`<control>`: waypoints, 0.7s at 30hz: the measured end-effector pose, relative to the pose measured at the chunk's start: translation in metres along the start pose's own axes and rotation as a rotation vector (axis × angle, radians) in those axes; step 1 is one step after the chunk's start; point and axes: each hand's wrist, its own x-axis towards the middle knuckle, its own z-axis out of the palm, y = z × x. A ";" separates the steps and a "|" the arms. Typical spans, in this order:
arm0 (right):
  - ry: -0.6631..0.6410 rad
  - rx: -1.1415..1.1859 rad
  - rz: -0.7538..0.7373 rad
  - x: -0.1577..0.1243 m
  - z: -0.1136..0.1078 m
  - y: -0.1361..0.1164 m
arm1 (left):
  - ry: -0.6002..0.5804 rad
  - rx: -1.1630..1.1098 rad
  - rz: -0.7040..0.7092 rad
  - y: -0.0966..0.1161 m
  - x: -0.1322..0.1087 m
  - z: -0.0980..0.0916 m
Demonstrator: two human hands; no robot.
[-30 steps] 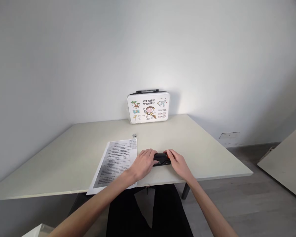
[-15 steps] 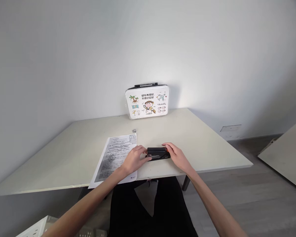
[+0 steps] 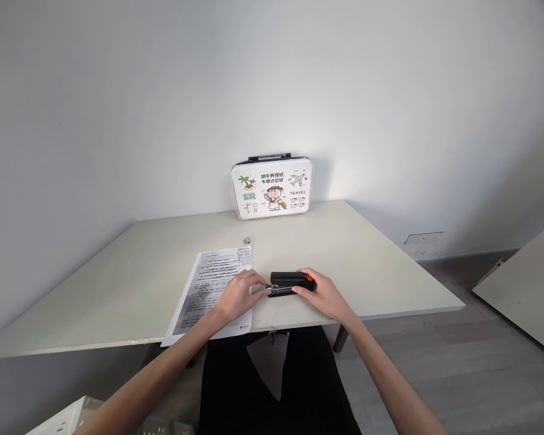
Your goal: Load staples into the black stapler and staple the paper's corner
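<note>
A black stapler [image 3: 286, 282] with an orange end lies on the white table [image 3: 372, 272] near its front edge. My right hand [image 3: 324, 294] grips the stapler's right end, fingers curled round it. My left hand [image 3: 240, 294] pinches at the stapler's left tip, where a thin metal part sticks out. The heel of my left hand rests on a printed sheet of paper [image 3: 213, 290] lying just left of the stapler.
A small strip of staples [image 3: 247, 240] lies behind the paper. A white case with cartoon pictures [image 3: 271, 188] leans against the wall at the table's back. A light board [image 3: 526, 290] stands on the floor at right. A white box corner [image 3: 63, 422] shows at bottom left.
My left hand has slid off the stapler's top to its left tip, uncovering the black body. My right hand has shifted to hold the right end. The metal part now protrudes at left.
</note>
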 end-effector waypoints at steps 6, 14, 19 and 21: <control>-0.007 0.011 0.011 -0.003 -0.001 -0.005 | -0.040 0.054 -0.026 -0.018 -0.011 -0.018; -0.024 0.033 0.062 -0.003 0.001 -0.003 | -0.011 0.062 -0.119 -0.052 0.010 -0.036; -0.021 0.042 0.065 -0.003 0.000 -0.003 | 0.141 0.208 -0.243 -0.095 0.052 -0.033; -0.027 0.047 0.070 -0.003 0.000 -0.002 | 0.162 0.260 -0.280 -0.109 0.068 -0.029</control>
